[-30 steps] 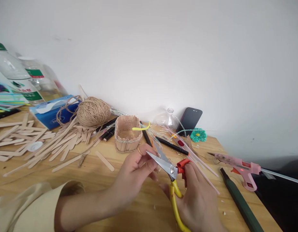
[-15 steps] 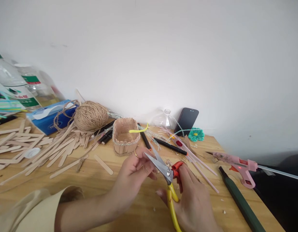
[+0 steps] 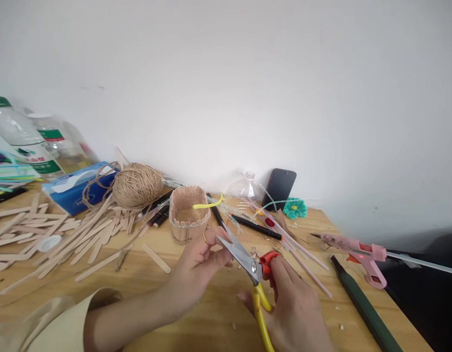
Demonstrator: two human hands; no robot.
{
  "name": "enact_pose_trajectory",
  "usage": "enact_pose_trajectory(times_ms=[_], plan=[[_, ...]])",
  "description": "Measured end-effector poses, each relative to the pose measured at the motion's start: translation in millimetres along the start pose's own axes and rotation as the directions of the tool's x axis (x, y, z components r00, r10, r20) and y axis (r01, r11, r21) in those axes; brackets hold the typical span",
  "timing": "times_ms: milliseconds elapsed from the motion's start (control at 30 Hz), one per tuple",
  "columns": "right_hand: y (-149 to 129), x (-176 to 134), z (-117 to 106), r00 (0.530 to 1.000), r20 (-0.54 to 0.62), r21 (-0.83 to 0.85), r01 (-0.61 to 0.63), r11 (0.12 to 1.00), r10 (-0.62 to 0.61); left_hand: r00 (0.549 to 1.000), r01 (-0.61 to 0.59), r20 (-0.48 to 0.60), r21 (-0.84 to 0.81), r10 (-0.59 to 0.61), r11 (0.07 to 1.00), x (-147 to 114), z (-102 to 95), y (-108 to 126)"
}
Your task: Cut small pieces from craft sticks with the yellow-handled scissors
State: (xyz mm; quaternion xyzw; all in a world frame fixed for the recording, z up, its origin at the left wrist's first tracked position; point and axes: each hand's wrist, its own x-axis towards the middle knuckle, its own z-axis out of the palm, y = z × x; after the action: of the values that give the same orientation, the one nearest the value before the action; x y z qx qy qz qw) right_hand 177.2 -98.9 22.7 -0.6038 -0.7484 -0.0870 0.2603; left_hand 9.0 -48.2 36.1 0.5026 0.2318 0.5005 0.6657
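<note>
My right hand [image 3: 293,303] grips a pair of scissors [image 3: 244,256] with red and yellow handles. The blades point up and left and stand slightly apart. My left hand [image 3: 202,266], a ring on one finger, has thumb and fingers pinched together right beside the blade tips. Whatever lies in that pinch is too small or hidden to make out. Just behind the left hand sits a small basket made of wooden sticks [image 3: 189,230], with a glittery silver band around it. A yellow fuzzy stem [image 3: 207,203] lies across the basket's right rim.
Left: loose craft sticks [image 3: 97,230], a twine ball [image 3: 138,186], a blue tissue pack [image 3: 82,193] and bottles [image 3: 31,146]. Behind: black markers [image 3: 257,227], a phone [image 3: 280,189] against the wall, a teal flower [image 3: 294,209]. Right: a pink glue gun [image 3: 363,254], a dark green tool [image 3: 361,303].
The view has tilted slightly, so the things at the back sit a little lower in the picture. Both hands and the scissors keep nearly the same pose.
</note>
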Motion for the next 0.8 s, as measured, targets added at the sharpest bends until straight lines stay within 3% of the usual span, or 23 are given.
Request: enact_pose_trajectory(times_ms=[200, 467, 667, 733, 800], plan=[[3, 0, -3, 0.999, 0.001, -0.001, 0.047, 0.999, -0.047, 0.998, -0.028, 0.06, 0.031, 0.026, 0.999, 0, -1.2, 3], [-2, 0, -5, 0.999, 0.029, 0.003, -0.036, 0.999, 0.035, 0.991, -0.077, 0.125, 0.207, 0.052, 0.975, 2, -5.1, 10], [10, -5, 0, 1.0, -0.02, 0.028, 0.004, 1.0, -0.003, 0.995, -0.093, 0.059, 0.33, 0.078, 0.939, 5, -12.7, 17], [14, -3, 0, 0.999, 0.038, 0.079, -0.025, 0.997, 0.022, 0.993, -0.118, 0.051, 0.358, 0.107, 0.926, 6, -15.7, 21], [14, 1, -3, 0.978, 0.185, 0.165, -0.127, 0.978, 0.096, 0.993, -0.119, 0.059, 0.384, 0.104, 0.916, 7, -17.6, 26]])
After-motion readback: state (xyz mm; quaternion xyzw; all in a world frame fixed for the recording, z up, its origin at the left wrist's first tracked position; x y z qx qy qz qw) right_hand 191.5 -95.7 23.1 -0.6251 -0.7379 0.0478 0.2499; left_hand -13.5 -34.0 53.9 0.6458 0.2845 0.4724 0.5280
